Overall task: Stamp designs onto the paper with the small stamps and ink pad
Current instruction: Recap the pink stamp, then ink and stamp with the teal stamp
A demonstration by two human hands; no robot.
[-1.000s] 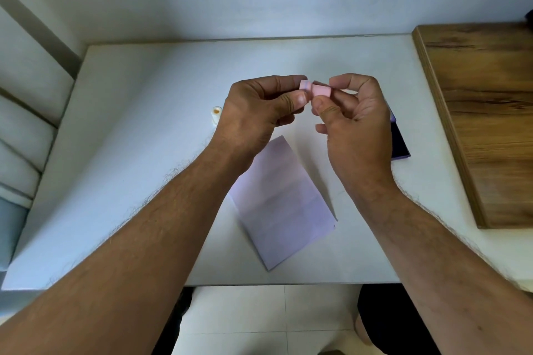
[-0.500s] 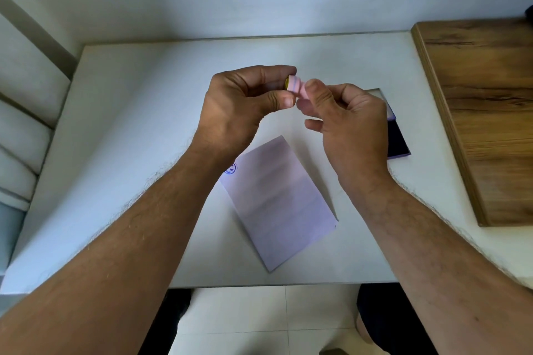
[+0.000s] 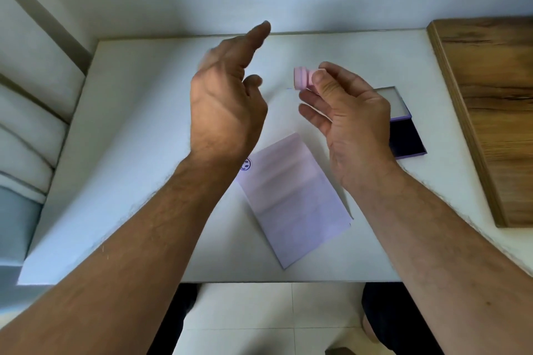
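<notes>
The left hand (image 3: 227,101) has let go and swung away, fingers spread and blurred, so only the right hand (image 3: 349,115) now pinches the one pink stamp (image 3: 303,78) above the tabletop (image 3: 138,124), its axis lying sideways, free end pointing left. One paper (image 3: 291,196) (a single blue print at its corner) lies below, one open ink pad (image 3: 403,127) to its right.
</notes>
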